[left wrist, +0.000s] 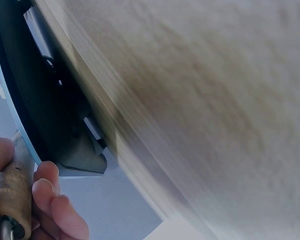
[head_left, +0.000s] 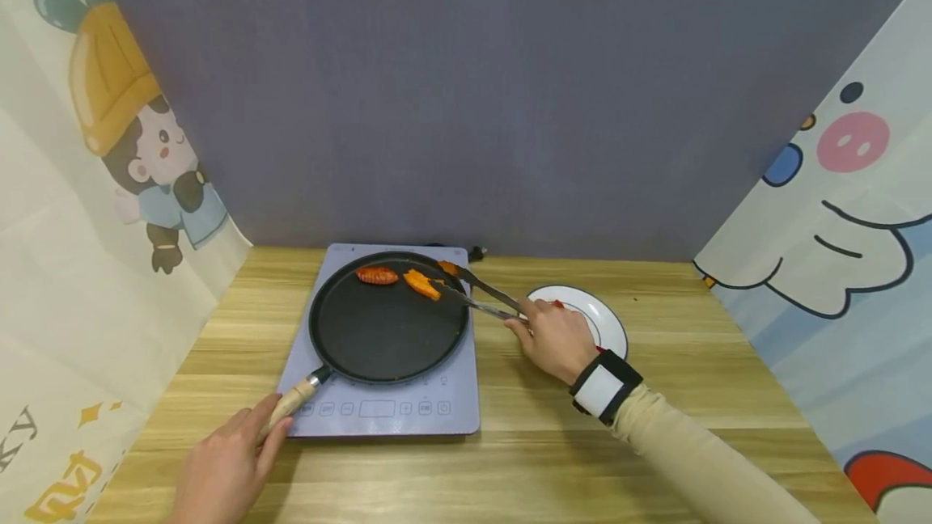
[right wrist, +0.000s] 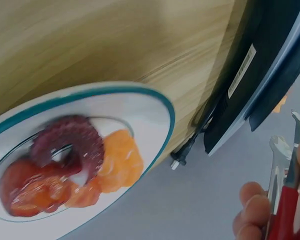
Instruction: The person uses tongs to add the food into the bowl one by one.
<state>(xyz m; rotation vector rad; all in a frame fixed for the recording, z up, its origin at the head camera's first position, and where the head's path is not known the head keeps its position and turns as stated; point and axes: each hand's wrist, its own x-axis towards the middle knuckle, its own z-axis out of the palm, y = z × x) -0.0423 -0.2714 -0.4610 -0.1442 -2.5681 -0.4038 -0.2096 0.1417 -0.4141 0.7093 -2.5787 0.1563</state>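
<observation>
Black and round, the pan (head_left: 386,330) sits on a lavender cooktop (head_left: 440,424), as we see in the head view. Our left hand (head_left: 229,463) is wrapped around its wooden handle (head_left: 294,399); our right hand (head_left: 559,340) grips metal tongs (head_left: 486,309), whose arms stand apart over the pan's right side. One tip touches an orange piece (head_left: 419,283); the other meets a darker orange piece (head_left: 446,268) near the rim. We note a ridged red piece (head_left: 377,275) lying farther left in the pan. Beneath our right hand, a white plate (head_left: 617,334) rests on the wood-grain table (head_left: 539,443).

From the left wrist, we observe thumb and fingers closed about the handle, beside the cooktop's dark underside.

From the right wrist, we see our fingers around the tongs' red grip (right wrist: 288,215). The plate bears a purple curled piece (right wrist: 88,137), an orange chunk (right wrist: 121,162) and glossy red pieces (right wrist: 20,185); a plug (right wrist: 180,154) lies near the cooktop.
</observation>
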